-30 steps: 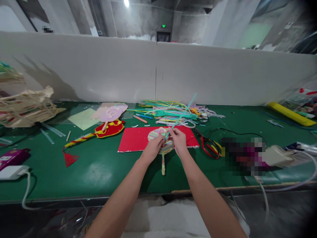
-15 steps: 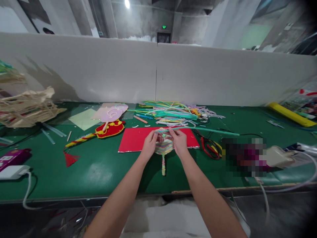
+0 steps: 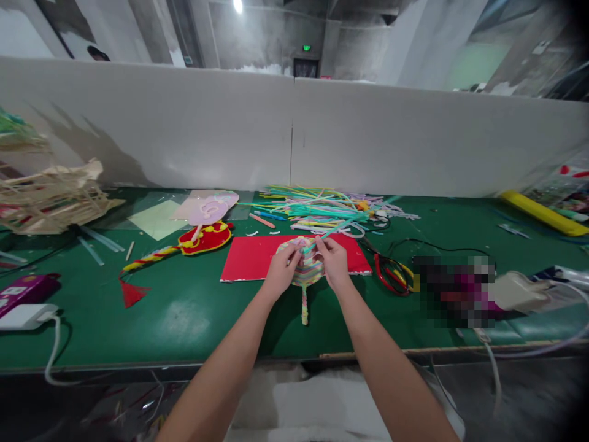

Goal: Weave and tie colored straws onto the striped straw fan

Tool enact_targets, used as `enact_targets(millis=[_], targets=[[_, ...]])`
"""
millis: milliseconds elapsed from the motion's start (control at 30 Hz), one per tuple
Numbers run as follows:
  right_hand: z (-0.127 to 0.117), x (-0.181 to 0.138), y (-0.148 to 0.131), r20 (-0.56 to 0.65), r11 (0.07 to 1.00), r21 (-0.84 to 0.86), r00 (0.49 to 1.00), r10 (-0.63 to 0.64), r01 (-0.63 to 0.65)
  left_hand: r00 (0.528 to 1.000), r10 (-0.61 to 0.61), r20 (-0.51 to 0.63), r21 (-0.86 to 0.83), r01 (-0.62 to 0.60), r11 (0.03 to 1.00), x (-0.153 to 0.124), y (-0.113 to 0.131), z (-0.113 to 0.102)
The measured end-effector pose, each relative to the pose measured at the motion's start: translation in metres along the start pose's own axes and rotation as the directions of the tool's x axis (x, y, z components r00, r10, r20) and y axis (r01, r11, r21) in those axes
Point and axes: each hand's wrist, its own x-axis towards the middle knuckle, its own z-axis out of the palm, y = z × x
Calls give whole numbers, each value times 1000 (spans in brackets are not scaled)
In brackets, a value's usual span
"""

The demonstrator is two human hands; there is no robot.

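One woven pastel fan (image 3: 306, 274), handle pointing near, over near edge of one red sheet (image 3: 248, 258), mid green table (image 3: 184, 319). Both forearms stretched forward. Left hand (image 3: 280, 270) curled on fan's left rim. Right hand (image 3: 332, 263) pinches one teal strand (image 3: 329, 234) at fan top. One strand pile (image 3: 322, 209) beyond.

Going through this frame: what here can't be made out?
All in the head view:
- Fan: its middle is hidden by the left hand and right hand.
- Teal strip: its near end is lost under the fingers.
- Pixelated block: covers whatever lies right of the red cables.
- Wooden frame: cut off by the left edge.
- Pile of strips: too small to count.
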Motion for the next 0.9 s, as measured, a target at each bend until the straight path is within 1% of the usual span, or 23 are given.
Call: enact_targets(millis=[100, 133, 167, 233, 300, 400, 467, 533, 667, 900], targets=[[-2, 0, 2, 43, 997, -67, 999, -24, 27, 984, 42, 173, 48, -51, 998, -3, 2, 2], [-3, 1, 2, 58, 995, -96, 998, -23, 28, 978, 40, 204, 44, -50, 998, -4, 2, 3], [-3, 1, 2, 61, 993, -113, 998, -22, 29, 977, 30, 211, 31, -37, 999, -4, 2, 4], [-2, 2, 1, 30, 995, -97, 999, -19, 22, 985, -3, 171, -49, 12, 999, -4, 1, 7], [-1, 2, 1, -25, 999, -36, 1000, -13, 12, 993, -48, 103, -213, 69, 975, -2, -2, 9], [2, 2, 0, -42, 999, 32, 999, 19, -18, 991, -126, 35, -470, 128, 874, 2, -7, 11], [4, 0, -1, -19, 998, 49, 999, 33, -32, 987, -158, 0, -547, 132, 827, 4, -10, 10], [5, -2, -2, 9, 998, 49, 999, 34, -34, 985, -167, -44, -562, 114, 819, 5, -13, 8], [7, -5, -2, 51, 1000, 5, 998, 30, -31, 978, -177, -113, -544, 88, 835, 5, -14, 4], [6, -6, -4, 101, 998, -43, 994, 40, -36, 974, -164, -155, -478, 71, 875, 5, -10, 2]])
